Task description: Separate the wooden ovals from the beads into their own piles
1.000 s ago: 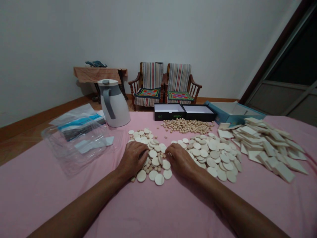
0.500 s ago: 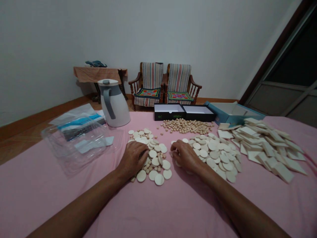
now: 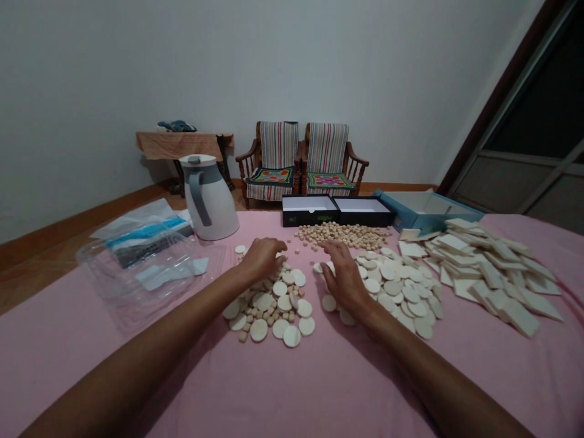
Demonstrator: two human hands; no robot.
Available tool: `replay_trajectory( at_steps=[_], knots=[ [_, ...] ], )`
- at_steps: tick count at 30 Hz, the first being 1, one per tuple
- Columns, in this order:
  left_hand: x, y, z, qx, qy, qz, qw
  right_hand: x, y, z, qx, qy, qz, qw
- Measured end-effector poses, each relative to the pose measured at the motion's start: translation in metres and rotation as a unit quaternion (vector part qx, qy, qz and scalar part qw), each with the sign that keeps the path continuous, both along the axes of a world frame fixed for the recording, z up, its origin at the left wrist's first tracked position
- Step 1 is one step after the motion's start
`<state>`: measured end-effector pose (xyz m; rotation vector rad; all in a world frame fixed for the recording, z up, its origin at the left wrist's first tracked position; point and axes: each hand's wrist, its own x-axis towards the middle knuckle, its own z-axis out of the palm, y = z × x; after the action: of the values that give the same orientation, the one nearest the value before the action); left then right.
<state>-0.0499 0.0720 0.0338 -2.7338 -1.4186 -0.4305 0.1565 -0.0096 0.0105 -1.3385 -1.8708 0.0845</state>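
A lane parts the disc piles (image 3: 392, 288) — cubes (image 3: 349, 235) block beyond.

On the pink cloth (image 3: 255, 395), the left hand (image 3: 263, 258) curls over the far part of a mixed heap of pale round wooden discs and small tan wooden cubes (image 3: 283, 303), its fingertips hidden. The right hand (image 3: 343, 277), fingers parted, is at the left edge of a broader pile of pale round discs (image 3: 404, 295). Farther right spread flat pale wooden tiles (image 3: 495, 267); at far centre, a tan cube pile (image 3: 349, 236) lies before two shallow black boxes (image 3: 310, 219). At left stands a white-and-grey jug (image 3: 221, 213).

Green lettering (image 3: 326, 218) on the black box (image 3: 308, 219) is too small to read.
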Motion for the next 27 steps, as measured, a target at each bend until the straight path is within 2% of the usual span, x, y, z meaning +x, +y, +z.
replay_trajectory(
  at_steps=[2, 6, 12, 18, 24, 27],
  knots=[
    [0.008, 0.015, -0.006, -0.017, 0.012, 0.0, 1.0, 0.003, 0.001, 0.001, 0.034, 0.012, 0.005, 0.999],
    [0.022, 0.036, -0.018, -0.042, 0.032, 0.002, 0.999, 0.006, 0.0, -0.008, 0.03, -0.001, 0.039, 0.999],
    [0.044, 0.056, -0.027, -0.061, 0.029, 0.019, 0.998, 0.01, 0.0, -0.014, 0.033, -0.001, 0.032, 0.999],
    [0.067, 0.069, -0.03, -0.05, -0.017, 0.081, 0.995, 0.013, -0.003, -0.014, 0.011, -0.005, 0.027, 1.0],
    [0.051, 0.086, -0.016, -0.056, -0.032, 0.149, 0.987, 0.016, -0.003, -0.014, 0.002, -0.007, 0.027, 1.0],
    [0.043, 0.091, -0.018, -0.092, -0.021, 0.164, 0.982, 0.014, -0.003, -0.013, -0.003, -0.005, 0.033, 0.999]
  ],
)
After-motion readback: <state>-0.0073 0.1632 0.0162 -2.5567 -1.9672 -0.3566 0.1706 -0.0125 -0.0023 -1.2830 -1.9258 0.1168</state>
